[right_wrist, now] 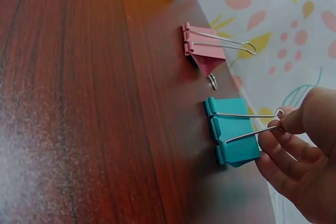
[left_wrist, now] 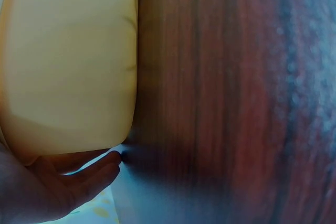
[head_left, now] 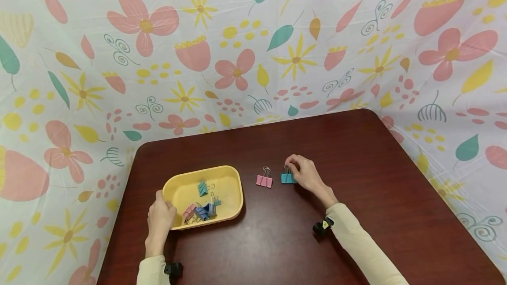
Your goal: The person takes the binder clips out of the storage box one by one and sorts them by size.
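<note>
The right hand (head_left: 306, 175) pinches the teal metal binder clip (right_wrist: 236, 129) by its wire handle (right_wrist: 252, 134); the clip lies just left of this hand, long edge sideways. The farther left hand (head_left: 161, 214) seemingly grips the yellow plastic tray (head_left: 228, 195).

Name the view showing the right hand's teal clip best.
Right wrist view: the teal clip is large and nearly unobstructed there. Head shows it small, partly behind the right hand; left wrist doesn't show it.

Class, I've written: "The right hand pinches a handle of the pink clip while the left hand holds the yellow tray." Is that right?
Not quite: the right hand pinches a handle of the teal clip, not the pink clip, as the right wrist view shows. The left hand does hold the yellow tray.
</note>
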Tool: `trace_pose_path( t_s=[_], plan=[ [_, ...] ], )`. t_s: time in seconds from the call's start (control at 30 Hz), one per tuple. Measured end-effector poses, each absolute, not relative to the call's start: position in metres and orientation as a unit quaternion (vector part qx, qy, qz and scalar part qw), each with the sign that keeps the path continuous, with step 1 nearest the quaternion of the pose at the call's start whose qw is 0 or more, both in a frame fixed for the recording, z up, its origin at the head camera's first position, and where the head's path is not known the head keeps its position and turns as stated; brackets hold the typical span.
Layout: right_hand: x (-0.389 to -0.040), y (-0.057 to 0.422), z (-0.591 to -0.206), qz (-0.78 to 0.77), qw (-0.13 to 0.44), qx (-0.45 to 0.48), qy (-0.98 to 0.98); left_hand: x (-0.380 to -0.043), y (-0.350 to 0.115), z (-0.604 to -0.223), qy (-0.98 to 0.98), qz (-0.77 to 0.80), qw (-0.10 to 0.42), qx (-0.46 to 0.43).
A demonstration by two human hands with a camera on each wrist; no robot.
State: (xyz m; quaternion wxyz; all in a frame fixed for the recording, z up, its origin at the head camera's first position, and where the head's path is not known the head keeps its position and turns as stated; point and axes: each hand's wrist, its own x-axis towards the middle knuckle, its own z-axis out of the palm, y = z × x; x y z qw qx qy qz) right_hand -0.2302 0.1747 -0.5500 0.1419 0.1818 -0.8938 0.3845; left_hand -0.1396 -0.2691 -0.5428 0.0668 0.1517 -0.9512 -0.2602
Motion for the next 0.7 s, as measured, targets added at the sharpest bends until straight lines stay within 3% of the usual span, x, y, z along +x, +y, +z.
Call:
trace_pose_path(
  t_s=[0.7],
  plan=[
    [-0.245,0.152,-0.516,0.401,0.170,0.220,-0.873,-0.140,-0.269,-0.544,-0.951,-0.261,0.068,0.152]
  ],
)
